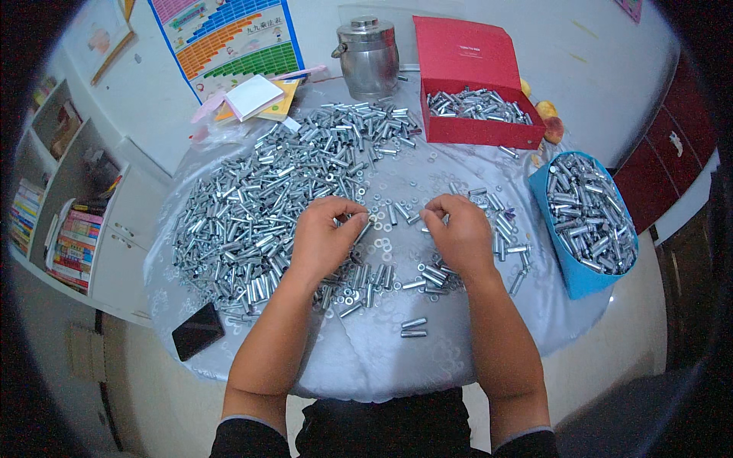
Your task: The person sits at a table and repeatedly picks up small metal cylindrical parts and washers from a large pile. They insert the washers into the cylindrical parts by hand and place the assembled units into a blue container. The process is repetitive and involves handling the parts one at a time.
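Note:
My left hand [327, 233] is closed in a pinch over the right edge of a big heap of metal sleeves and bolts [244, 221]. A slim shiny metal sleeve [363, 230] shows at its thumb and fingertips. Across a small gap, my right hand [463, 233] has its thumb and forefinger pressed together; what they hold, if anything, is too small to make out. Loose washers [383, 246] and a few sleeves lie between the hands. More metal pieces [434, 276] lie under and beside the right hand, and two sleeves [414, 328] lie nearer to me.
A red open box [481, 134] and a blue bin [573, 263], both filled with metal fasteners, stand at the right. A steel pot [368, 61] and booklets [256, 98] are at the back. A black phone [198, 332] lies at the front left edge of the cloth-covered table [366, 351].

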### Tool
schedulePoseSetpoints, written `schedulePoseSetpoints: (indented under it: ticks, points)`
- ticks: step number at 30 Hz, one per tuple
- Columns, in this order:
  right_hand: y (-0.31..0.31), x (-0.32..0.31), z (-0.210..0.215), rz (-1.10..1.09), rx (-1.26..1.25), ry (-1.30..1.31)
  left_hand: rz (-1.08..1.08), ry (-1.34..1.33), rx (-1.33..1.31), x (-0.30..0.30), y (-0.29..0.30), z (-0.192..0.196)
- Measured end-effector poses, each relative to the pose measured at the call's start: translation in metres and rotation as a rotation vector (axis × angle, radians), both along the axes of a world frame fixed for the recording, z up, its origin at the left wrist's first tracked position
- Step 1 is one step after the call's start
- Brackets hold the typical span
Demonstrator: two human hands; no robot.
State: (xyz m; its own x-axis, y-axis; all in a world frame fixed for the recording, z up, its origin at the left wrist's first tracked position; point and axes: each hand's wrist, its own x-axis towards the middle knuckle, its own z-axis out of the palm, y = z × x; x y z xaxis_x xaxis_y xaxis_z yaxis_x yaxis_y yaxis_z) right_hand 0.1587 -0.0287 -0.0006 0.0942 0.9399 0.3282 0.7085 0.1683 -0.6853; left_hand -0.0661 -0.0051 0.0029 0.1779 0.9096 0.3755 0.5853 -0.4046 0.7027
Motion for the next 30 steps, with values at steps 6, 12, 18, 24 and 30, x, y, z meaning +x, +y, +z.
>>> schedulePoseSetpoints:
  ticks: [6, 12, 18, 24, 30]
  points:
    - [0.001, -0.005, -0.006, 0.045, 0.060, 0.004, -0.059, 0.620, 0.086, 0.001, 0.012, -0.006]
    - [0.003, -0.006, -0.010, 0.047, 0.059, -0.020, -0.062, 0.776, 0.116, 0.014, 0.013, -0.011]
    - [0.017, -0.015, -0.027, 0.076, 0.084, -0.120, -0.036, 0.831, 0.161, 0.022, 0.014, -0.016]
    - [0.026, -0.037, -0.027, 0.117, 0.099, -0.317, -0.096, 0.829, 0.152, 0.015, 0.010, -0.009]
    - [0.026, -0.041, -0.028, 0.106, -0.021, -0.405, 0.003, 0.559, 0.021, 0.008, 0.005, -0.007]
